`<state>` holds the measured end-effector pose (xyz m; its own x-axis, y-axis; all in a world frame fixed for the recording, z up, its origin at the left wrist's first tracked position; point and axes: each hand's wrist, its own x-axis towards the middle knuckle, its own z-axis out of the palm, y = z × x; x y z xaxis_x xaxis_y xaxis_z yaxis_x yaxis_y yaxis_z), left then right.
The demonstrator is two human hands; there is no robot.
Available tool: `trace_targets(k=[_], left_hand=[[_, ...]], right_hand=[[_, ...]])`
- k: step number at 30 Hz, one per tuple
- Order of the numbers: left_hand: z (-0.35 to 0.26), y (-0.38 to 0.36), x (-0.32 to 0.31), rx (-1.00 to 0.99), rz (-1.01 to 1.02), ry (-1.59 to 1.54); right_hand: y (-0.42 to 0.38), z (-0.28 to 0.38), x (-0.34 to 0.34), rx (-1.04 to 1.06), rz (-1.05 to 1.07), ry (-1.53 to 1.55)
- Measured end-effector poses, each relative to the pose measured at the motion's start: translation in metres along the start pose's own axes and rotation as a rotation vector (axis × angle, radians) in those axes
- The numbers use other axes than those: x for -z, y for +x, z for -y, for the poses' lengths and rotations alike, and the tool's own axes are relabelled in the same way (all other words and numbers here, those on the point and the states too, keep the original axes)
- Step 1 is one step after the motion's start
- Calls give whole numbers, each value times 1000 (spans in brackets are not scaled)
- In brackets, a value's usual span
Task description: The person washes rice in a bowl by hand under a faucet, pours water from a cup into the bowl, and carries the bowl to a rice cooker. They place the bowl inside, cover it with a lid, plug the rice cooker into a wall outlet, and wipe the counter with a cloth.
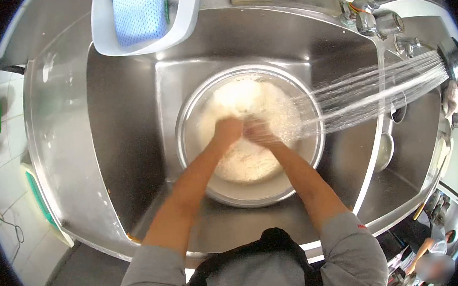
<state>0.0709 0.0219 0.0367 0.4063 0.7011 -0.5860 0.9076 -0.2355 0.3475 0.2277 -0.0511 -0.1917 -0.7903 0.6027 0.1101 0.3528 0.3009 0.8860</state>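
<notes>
A round metal bowl (255, 200) stands in the sink, holding pale grains that look like rice (249, 165) in cloudy water. Both of my hands are down in it, side by side near the middle. My left hand (229, 130) touches the grains, its fingers blurred and partly sunk. Close against it, my right hand (259, 130) is smeared by motion, with the fingers hidden. From the right, a spray of water (376, 96) streams out of a shower head (452, 59) into the bowl and around my right hand.
Around the bowl rise the steel sink's walls (125, 124). A white tub (190, 25) with a blue mesh sponge (141, 15) sits on the back edge. Taps (375, 23) are at the back right, beside a second basin (403, 167). Another person (430, 248) is at lower right.
</notes>
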Motion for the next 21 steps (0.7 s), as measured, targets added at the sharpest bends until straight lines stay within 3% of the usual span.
trace_targets(k=[1, 2, 3, 4, 5, 6, 7, 8, 9, 11, 12, 13, 15, 17, 19, 21], left_hand=[[0, 9, 19, -97, -275, 101], [-2, 26, 38, -175, -291, 93], [-5, 42, 48, -281, -420, 113], [-6, 61, 51, -282, -426, 104], [-6, 81, 51, -428, -445, 189], [-4, 96, 50, -575, -463, 279], [1, 106, 48, -575, -463, 275], [7, 113, 46, -457, -360, 65], [14, 119, 37, -337, -254, -141], [43, 107, 12, -52, -377, -262], [51, 79, 14, -1, -379, -238], [83, 77, -16, -193, -385, -214], [110, 61, -63, 52, -337, -293], [77, 4, -31, 411, -126, -897], [38, -4, -60, 840, -161, -921], [-5, -34, -23, 391, -62, -1201]], right_hand=[[0, -53, 27, -174, -143, -241], [1, -102, 36, -163, -144, -247], [-1, -145, 38, 153, -355, -1118], [-1, -180, 38, 502, -554, -1975], [12, -211, 24, 509, -558, -1974], [40, -241, -8, 222, -482, -2200], [67, -264, -40, -93, -394, -2393], [78, -273, -55, -434, -290, -2551], [64, -265, -66, -205, -178, -2522], [18, -233, -66, 412, -109, -2524], [-10, -209, -63, 688, -150, -2577], [-33, -190, -58, 953, -266, -2667], [-73, -157, -43, 1383, -715, -2852], [-79, -135, -12, 1553, -1075, -2747], [-56, -121, 27, 1584, -1047, -2444], [-12, -123, 62, 1552, -834, -2193]])
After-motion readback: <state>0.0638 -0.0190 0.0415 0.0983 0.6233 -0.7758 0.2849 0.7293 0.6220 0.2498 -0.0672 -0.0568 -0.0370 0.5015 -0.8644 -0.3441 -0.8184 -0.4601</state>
